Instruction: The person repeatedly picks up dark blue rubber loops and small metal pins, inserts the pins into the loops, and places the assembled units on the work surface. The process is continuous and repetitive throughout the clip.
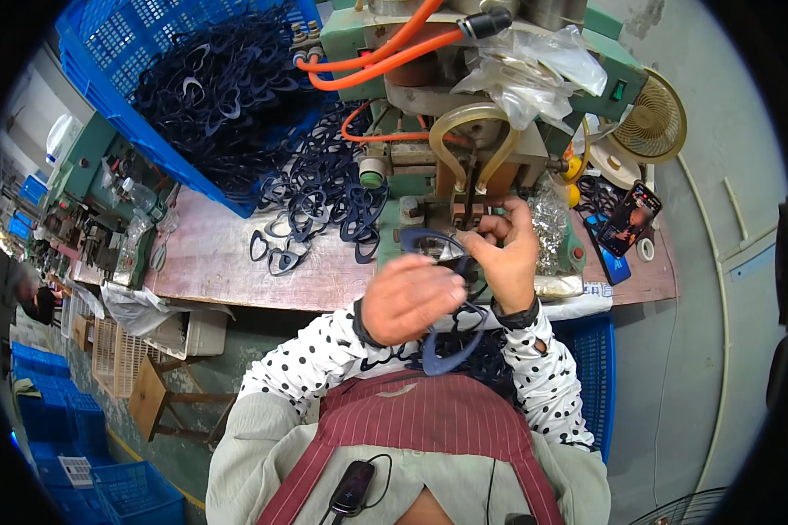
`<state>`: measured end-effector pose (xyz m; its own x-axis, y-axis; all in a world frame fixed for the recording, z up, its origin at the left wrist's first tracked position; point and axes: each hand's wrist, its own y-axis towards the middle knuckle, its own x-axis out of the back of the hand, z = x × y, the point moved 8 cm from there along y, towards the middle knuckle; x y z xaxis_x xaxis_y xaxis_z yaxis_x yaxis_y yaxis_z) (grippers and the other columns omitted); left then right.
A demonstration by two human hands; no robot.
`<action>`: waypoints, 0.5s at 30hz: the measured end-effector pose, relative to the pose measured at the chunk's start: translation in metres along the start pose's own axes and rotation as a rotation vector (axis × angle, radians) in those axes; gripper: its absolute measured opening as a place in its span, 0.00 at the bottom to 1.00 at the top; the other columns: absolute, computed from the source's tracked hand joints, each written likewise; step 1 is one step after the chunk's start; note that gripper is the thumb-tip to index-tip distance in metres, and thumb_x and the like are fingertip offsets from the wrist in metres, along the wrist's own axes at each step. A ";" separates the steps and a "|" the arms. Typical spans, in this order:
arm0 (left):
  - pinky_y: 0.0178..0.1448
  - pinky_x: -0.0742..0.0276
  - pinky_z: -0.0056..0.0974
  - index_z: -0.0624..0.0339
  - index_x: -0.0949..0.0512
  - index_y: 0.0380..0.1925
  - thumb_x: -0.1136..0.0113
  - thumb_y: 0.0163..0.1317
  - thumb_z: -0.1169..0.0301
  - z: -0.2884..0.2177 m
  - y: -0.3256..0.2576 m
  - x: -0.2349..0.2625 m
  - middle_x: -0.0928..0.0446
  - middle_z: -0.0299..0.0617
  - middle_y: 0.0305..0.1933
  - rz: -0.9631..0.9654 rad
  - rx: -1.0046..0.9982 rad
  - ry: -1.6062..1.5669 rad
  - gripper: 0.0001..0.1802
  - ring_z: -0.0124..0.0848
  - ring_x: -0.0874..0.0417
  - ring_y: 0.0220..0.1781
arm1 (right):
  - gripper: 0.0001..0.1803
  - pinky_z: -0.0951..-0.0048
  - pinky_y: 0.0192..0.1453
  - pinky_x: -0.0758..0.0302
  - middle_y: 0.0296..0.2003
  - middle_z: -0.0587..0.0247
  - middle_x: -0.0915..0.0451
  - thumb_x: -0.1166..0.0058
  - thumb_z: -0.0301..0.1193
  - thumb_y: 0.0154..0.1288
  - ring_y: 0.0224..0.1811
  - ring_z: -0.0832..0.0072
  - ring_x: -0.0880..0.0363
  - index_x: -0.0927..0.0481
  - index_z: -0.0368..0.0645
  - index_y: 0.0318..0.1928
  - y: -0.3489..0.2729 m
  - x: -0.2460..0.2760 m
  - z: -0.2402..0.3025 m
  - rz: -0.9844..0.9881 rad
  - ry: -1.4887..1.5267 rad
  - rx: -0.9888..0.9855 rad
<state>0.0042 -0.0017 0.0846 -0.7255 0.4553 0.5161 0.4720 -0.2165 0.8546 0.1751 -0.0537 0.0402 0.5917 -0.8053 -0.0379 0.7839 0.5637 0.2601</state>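
Note:
My right hand (pixel 510 249) is pinched at the machine's small metal clamp (pixel 466 210). One dark blue flat loop (pixel 420 236) sits at its thumb and fingertips, its curved band reaching left over the machine's work area. Lower down, my left hand (pixel 414 299) is closed with its back up and its fingers pressed together, slightly blurred. A second dark blue loop (pixel 451 360) hangs from under these fingers, in front of the apron. The left fingertips' grip on it is mostly hidden by the hand.
Many dark blue loops fill a blue crate (pixel 219 194), and more loops (pixel 311 206) lie spilled on the table (pixel 201 254). Orange air hoses (pixel 385 61) cross above the green machine (pixel 350 39). At right are a phone (pixel 626 219) and a fan (pixel 652 118). Another blue crate (pixel 597 376) stands beside my right arm.

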 end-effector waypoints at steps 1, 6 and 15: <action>0.59 0.25 0.46 0.62 0.21 0.49 0.36 0.52 0.80 -0.005 0.001 -0.006 0.18 0.47 0.50 0.025 -0.036 -0.056 0.21 0.40 0.15 0.50 | 0.28 0.82 0.34 0.31 0.34 0.61 0.16 0.34 0.20 0.52 0.29 0.86 0.28 0.32 0.34 0.53 -0.001 0.000 -0.002 -0.002 0.015 -0.004; 0.60 0.21 0.49 0.66 0.21 0.50 0.37 0.57 0.76 -0.004 0.004 -0.032 0.20 0.52 0.53 0.113 -0.080 -0.185 0.18 0.43 0.16 0.52 | 0.23 0.72 0.46 0.23 0.37 0.58 0.15 0.36 0.22 0.54 0.38 0.70 0.17 0.26 0.37 0.52 0.018 0.070 -0.007 -0.194 -0.456 0.221; 0.61 0.21 0.51 0.66 0.24 0.54 0.35 0.56 0.75 0.001 0.000 -0.039 0.22 0.52 0.55 0.097 -0.037 -0.248 0.24 0.43 0.17 0.52 | 0.20 0.57 0.56 0.30 0.46 0.61 0.18 0.32 0.29 0.49 0.51 0.58 0.23 0.18 0.45 0.45 0.000 0.116 -0.061 -0.083 -1.212 0.345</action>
<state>0.0328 -0.0187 0.0644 -0.5311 0.6274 0.5695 0.5114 -0.2986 0.8058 0.2548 -0.1358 -0.0233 -0.1515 -0.5897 0.7933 0.6127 0.5737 0.5435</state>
